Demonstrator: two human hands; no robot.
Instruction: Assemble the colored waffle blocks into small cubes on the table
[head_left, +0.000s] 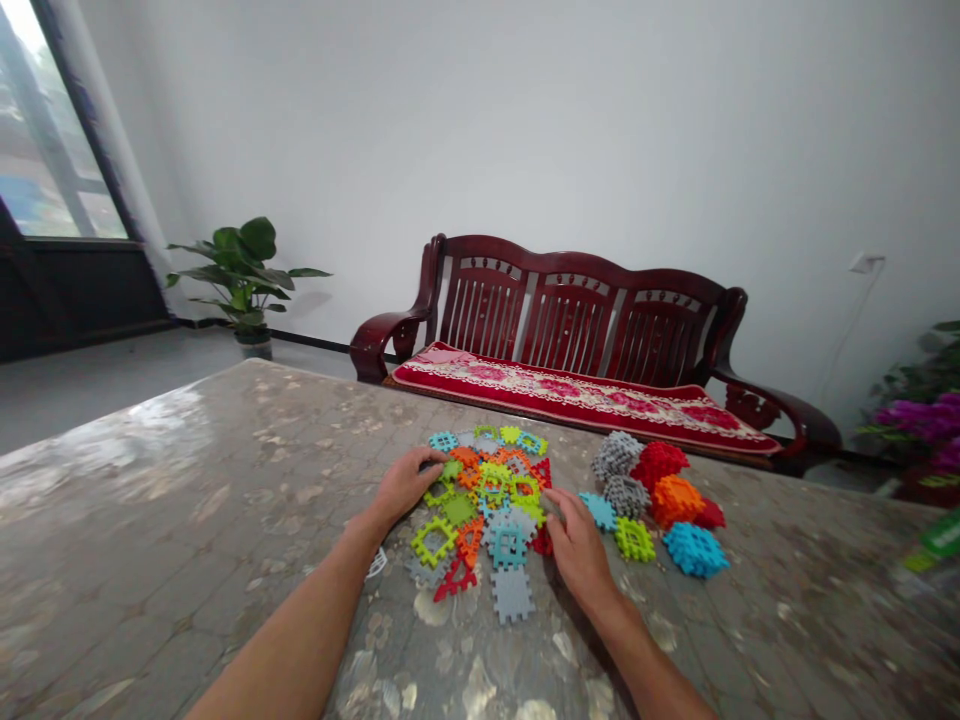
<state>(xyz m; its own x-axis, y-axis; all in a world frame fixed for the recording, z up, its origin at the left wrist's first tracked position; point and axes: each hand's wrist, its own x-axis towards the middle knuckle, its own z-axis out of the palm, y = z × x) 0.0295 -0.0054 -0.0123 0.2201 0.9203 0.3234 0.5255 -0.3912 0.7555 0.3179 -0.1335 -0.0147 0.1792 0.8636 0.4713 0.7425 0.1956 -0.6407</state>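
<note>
A heap of flat, toothed plastic pieces (487, 495) in green, orange, red, blue and grey lies on the table (187, 520). My left hand (405, 483) rests on the heap's left edge, fingers bent over the pieces. At the heap's right edge, my right hand (577, 548) has its fingers curled against a grey piece (513, 593) and a red one. Whether either hand grips a piece is hidden by the fingers. To the right sit several assembled balls (660, 490) of the same pieces, in grey, red, orange and blue.
The table has a glossy patterned cover. Behind it stands a dark wooden bench (570, 330) with a red cushion. A potted plant (244, 275) stands by the window on the left. Purple flowers (926, 420) and a green object (941, 540) are at the right edge.
</note>
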